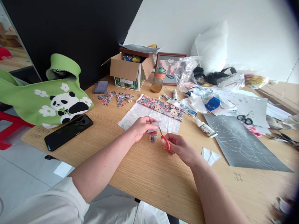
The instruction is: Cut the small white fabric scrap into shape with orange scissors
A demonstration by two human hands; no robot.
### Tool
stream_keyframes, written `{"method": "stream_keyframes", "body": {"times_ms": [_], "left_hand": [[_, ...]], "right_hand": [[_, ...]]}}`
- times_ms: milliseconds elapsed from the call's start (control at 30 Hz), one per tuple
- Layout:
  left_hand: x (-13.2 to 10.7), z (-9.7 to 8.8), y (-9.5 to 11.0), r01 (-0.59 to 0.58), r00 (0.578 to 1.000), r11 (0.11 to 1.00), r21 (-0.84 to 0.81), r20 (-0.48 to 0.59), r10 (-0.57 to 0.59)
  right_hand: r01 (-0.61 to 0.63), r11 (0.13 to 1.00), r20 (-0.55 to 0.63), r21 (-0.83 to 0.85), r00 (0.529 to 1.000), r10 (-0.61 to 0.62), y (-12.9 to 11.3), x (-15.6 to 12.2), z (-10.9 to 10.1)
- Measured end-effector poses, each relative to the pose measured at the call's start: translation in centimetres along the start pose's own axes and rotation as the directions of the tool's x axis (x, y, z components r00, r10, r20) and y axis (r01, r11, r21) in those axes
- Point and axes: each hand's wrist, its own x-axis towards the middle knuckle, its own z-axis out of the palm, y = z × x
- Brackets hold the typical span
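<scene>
My left hand (143,127) pinches a small pale scrap of fabric (155,125) just above the wooden table (144,174). My right hand (179,147) grips small orange-handled scissors (164,139), whose blades point up into the scrap. A tiny floral cut piece (153,137) lies under the two hands. Just beyond them lie a white sheet (136,116) and a strip of floral fabric (163,107).
A black phone (68,132) and a green panda bag (46,99) lie at the left. Behind stand an open cardboard box (128,71), a bottle (158,80) and a framed picture (168,63). A glue bottle (205,127), a grey drawn sheet (240,143), black scissors (244,119) and papers crowd the right.
</scene>
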Motion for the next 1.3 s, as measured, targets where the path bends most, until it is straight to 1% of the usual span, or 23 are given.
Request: {"method": "stream_keyframes", "body": {"times_ms": [333, 567, 900, 1300], "left_hand": [[-0.07, 0.2, 0.03, 0.019, 1.0, 0.999, -0.027, -0.009, -0.019], [-0.08, 0.1, -0.05, 0.021, 1.0, 1.0, -0.023, 0.022, -0.021], [-0.06, 0.05, -0.09, 0.025, 0.999, 0.999, -0.026, 0.037, -0.024], [-0.06, 0.04, -0.09, 0.021, 1.0, 0.999, -0.027, 0.02, -0.02]], "right_hand": [[-0.008, 1.0, 0.023, 0.019, 1.0, 0.008, 0.15, 0.01, -0.08], [-0.022, 0.999, 0.053, 0.044, 0.998, 0.02, -0.12, -0.18, -0.03], [0.006, 0.996, 0.098, 0.088, 0.995, -0.014, -0.03, -0.23, -0.11], [-0.012, 0.998, 0.071, 0.057, 0.997, 0.008, -0.27, -0.21, -0.01]]}}
